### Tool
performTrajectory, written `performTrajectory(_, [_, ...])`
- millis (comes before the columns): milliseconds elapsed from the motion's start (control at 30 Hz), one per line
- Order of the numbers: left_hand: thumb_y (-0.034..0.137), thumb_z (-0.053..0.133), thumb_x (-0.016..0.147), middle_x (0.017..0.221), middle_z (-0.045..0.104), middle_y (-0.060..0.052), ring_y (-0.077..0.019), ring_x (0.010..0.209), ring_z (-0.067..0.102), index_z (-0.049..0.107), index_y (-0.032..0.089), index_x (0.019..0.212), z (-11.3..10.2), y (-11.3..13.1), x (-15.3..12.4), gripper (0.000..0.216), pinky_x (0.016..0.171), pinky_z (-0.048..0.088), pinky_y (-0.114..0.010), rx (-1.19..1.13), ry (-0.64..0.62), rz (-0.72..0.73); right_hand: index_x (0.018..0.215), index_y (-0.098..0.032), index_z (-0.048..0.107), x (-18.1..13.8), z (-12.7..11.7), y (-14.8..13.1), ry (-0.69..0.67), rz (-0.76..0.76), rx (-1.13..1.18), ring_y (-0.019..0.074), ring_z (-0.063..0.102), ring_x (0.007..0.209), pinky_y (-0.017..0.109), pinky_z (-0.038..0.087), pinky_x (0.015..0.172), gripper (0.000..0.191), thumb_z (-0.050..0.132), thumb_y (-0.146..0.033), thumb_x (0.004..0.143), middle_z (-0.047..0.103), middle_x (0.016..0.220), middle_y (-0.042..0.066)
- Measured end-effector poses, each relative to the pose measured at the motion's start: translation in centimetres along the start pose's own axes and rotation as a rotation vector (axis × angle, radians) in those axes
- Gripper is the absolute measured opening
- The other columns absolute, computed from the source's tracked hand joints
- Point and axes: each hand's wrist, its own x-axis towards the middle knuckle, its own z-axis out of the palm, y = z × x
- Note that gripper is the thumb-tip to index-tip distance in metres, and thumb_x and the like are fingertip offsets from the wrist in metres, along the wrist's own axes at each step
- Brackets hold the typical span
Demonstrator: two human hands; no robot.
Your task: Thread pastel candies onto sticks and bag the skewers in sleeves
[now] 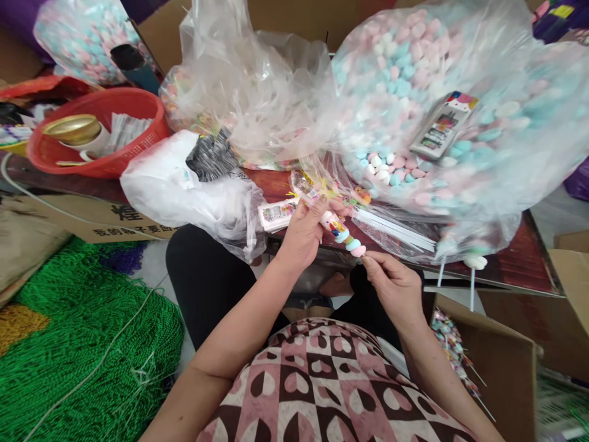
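Observation:
Between my hands is a marshmallow skewer [345, 238] with pink, blue and greenish pieces and a colourful printed piece near its upper end. My left hand [304, 230] is closed around that upper end, where clear wrapping and yellow ties show beside the fingers. My right hand [393, 282] pinches the lower end just below the pink marshmallow; any stick there is hidden by the fingers. Next to my left hand lies a stack of printed labels [276, 213]. White sticks [396, 228] lie on the table to the right of the skewer.
Large clear bags of marshmallows [400, 67] crowd the back and right of the table [529, 258], with a printed pack [444, 126] on top. At left stand a red basket [138, 144] and a white plastic bag [184, 190]. An open carton [497, 362] holds wrapped skewers.

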Motion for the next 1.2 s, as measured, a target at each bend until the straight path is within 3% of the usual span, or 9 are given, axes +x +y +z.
performTrajectory(167, [0.036, 0.073, 0.080, 0.072, 0.065, 0.000, -0.0167, 0.086, 0.069, 0.062, 0.019, 0.082, 0.5, -1.4, -0.5, 0.020, 0.079, 0.053, -0.028, -0.007, -0.013, 0.057, 0.091, -0.019, 0.071, 0.1, 1.2, -0.6, -0.010, 0.078, 0.084, 0.0091, 0.042, 0.046, 0.023, 0.036, 0.047, 0.027, 0.060, -0.043, 0.088, 0.049, 0.052, -0.006])
performTrajectory(267, [0.038, 0.071, 0.081, 0.074, 0.064, 0.001, -0.0147, 0.083, 0.068, 0.061, 0.019, 0.079, 0.5, -1.7, -0.5, 0.022, 0.078, 0.052, -0.027, 0.010, 0.001, 0.089, 0.090, -0.018, 0.069, 0.3, 1.8, -1.0, -0.094, 0.160, 0.147, 0.0083, 0.039, 0.043, 0.022, 0.033, 0.044, 0.030, 0.058, -0.046, 0.089, 0.046, 0.048, -0.007])
performTrajectory(467, [0.036, 0.075, 0.078, 0.069, 0.061, 0.002, -0.0142, 0.079, 0.067, 0.059, 0.019, 0.075, 0.2, -0.9, 0.0, 0.024, 0.075, 0.051, -0.026, -0.019, 0.046, 0.096, 0.107, -0.018, 0.070, 0.3, 1.5, -0.3, -0.266, 0.188, 0.208, 0.0095, 0.047, 0.049, 0.022, 0.038, 0.048, 0.035, 0.062, -0.045, 0.086, 0.057, 0.059, -0.003])
performTrajectory(700, [0.034, 0.081, 0.071, 0.076, 0.065, 0.000, -0.0166, 0.085, 0.068, 0.061, 0.019, 0.083, 0.1, -0.7, -0.7, 0.027, 0.074, 0.051, -0.026, 0.051, -0.042, -0.051, 0.097, -0.017, 0.075, -0.2, 2.3, 0.0, -0.165, 0.282, 0.404, 0.0088, 0.040, 0.044, 0.022, 0.032, 0.042, 0.032, 0.065, -0.045, 0.083, 0.049, 0.049, -0.005])
performTrajectory(800, [0.036, 0.080, 0.072, 0.086, 0.069, -0.003, -0.0185, 0.092, 0.068, 0.062, 0.021, 0.088, 0.3, 0.7, -0.9, 0.029, 0.077, 0.052, -0.028, 0.028, -0.068, -0.027, 0.092, -0.018, 0.076, -0.1, 2.1, 0.2, -0.131, 0.273, 0.450, 0.0088, 0.041, 0.044, 0.022, 0.032, 0.042, 0.028, 0.070, -0.042, 0.079, 0.051, 0.048, -0.004])
performTrajectory(933, [0.039, 0.071, 0.081, 0.084, 0.070, -0.003, -0.0205, 0.095, 0.068, 0.064, 0.023, 0.096, 0.7, 1.8, -0.6, 0.023, 0.080, 0.054, -0.033, -0.015, -0.012, 0.021, 0.093, -0.019, 0.077, -0.2, 1.6, 0.7, -0.084, 0.231, 0.362, 0.0095, 0.046, 0.047, 0.023, 0.039, 0.045, 0.026, 0.071, -0.040, 0.079, 0.056, 0.053, -0.003])
performTrajectory(1067, [0.036, 0.065, 0.086, 0.071, 0.065, -0.002, -0.0218, 0.093, 0.069, 0.064, 0.020, 0.083, 1.0, 0.9, -0.4, 0.016, 0.082, 0.054, -0.035, -0.039, 0.083, 0.001, 0.103, -0.020, 0.074, -0.5, 1.5, 0.4, 0.046, 0.131, 0.172, 0.0114, 0.054, 0.054, 0.026, 0.048, 0.053, 0.029, 0.067, -0.039, 0.082, 0.063, 0.063, -0.001])
performTrajectory(1200, [0.043, 0.066, 0.084, 0.073, 0.066, -0.003, -0.0219, 0.092, 0.069, 0.062, 0.020, 0.078, 0.8, 0.2, -0.5, 0.024, 0.082, 0.055, -0.034, 0.032, 0.035, -0.007, 0.097, -0.020, 0.072, -0.8, 1.7, -0.1, 0.014, 0.113, 0.185, 0.0112, 0.052, 0.051, 0.025, 0.045, 0.050, 0.026, 0.063, -0.042, 0.085, 0.059, 0.059, -0.002])
